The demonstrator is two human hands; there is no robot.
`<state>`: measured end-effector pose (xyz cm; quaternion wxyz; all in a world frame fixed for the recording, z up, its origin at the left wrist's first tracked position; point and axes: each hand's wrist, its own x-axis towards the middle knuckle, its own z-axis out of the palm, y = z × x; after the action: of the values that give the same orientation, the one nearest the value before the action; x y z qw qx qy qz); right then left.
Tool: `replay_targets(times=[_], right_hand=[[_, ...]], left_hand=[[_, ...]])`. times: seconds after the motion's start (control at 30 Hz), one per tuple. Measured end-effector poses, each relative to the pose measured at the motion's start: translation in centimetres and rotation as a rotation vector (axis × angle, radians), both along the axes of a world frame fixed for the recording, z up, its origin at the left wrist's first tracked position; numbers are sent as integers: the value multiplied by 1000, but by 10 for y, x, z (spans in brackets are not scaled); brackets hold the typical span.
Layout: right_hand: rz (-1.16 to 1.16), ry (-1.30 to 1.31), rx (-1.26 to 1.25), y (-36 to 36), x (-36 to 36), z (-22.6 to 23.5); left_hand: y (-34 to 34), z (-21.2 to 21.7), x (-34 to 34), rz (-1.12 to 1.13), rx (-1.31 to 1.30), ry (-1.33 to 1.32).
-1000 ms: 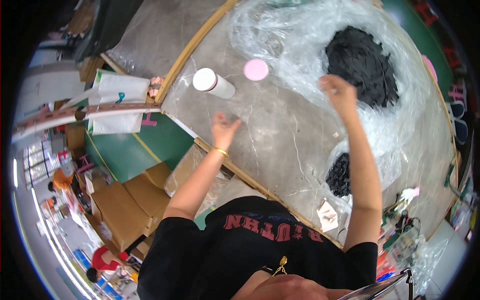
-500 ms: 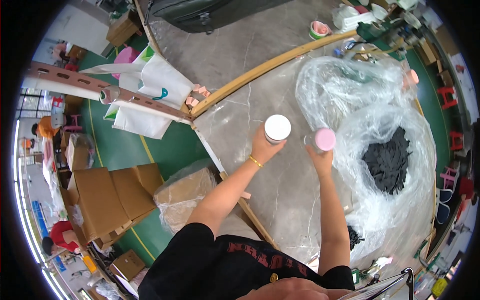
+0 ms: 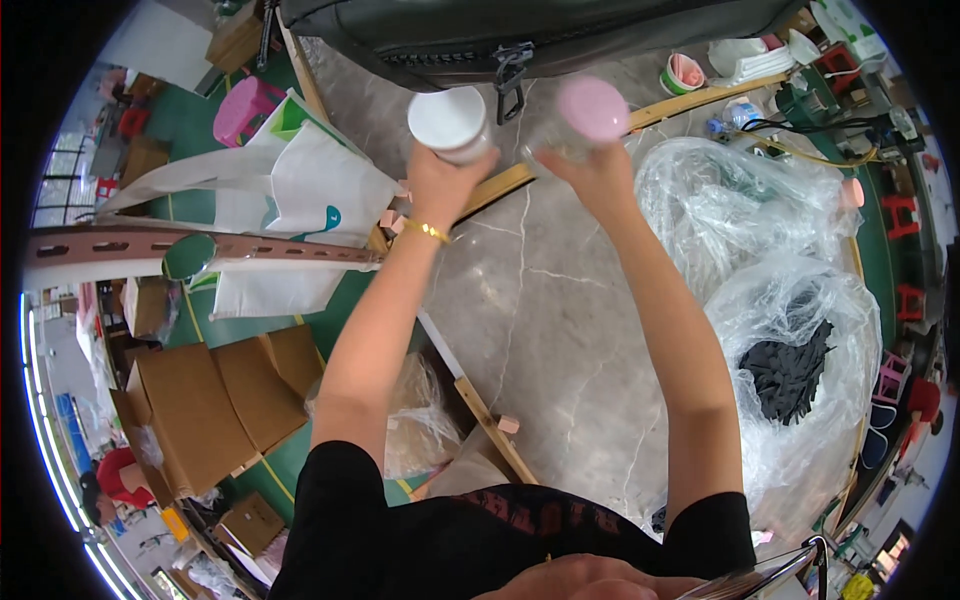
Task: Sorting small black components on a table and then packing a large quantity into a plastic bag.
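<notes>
Raised to the far side of the grey marbled table, my left hand [image 3: 447, 188] is closed round a bottle with a round white lid [image 3: 447, 118], its body mostly hidden. To its right, my right hand [image 3: 598, 178] grips a bottle with a round pink lid [image 3: 593, 108]; its body looks clear, blurred by motion. Both lids face up, and the two bottles are apart. Just beyond them is a large dark bag [image 3: 430, 45] with a zipper pull hanging toward me between the bottles.
Clear plastic bags [image 3: 720, 215] spread over the table's right side, one holding black strips [image 3: 788, 372]. Wooden edging [image 3: 500, 190] crosses behind my wrists. A white bag [image 3: 310, 190] hangs at the left by a slotted metal post [image 3: 130, 247]. Cardboard boxes [image 3: 180, 400] stand on the green floor.
Both hands have moved forward with the bottles, the left one also leftward, close to the dark bag. The view has shifted, showing more of that bag.
</notes>
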<state>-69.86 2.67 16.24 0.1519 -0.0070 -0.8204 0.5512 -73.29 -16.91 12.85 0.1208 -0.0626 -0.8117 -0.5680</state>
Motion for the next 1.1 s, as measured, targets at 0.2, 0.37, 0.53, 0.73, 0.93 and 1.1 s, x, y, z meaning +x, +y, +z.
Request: replay_targets(times=[0.2, 0.37, 0.53, 0.73, 0.93, 1.1], right_hand=[[-9, -27, 115, -35, -77, -52], [-28, -83, 237, -42, -85, -90], [-16, -187, 246, -48, -88, -83], [-242, -298, -123, -21, 41, -100], [-166, -652, -26, 19, 301, -78], [-219, -812, 14, 49, 501, -51]], left_hand=[[-14, -43, -59, 134, -142, 10], [-10, -50, -63, 156, -60, 88], [-21, -40, -75, 89, -131, -84], [-33, -72, 37, -73, -327, -207], [-44, -62, 272, -1033, -624, -271], [-31, -99, 327, -1332, -852, -103]])
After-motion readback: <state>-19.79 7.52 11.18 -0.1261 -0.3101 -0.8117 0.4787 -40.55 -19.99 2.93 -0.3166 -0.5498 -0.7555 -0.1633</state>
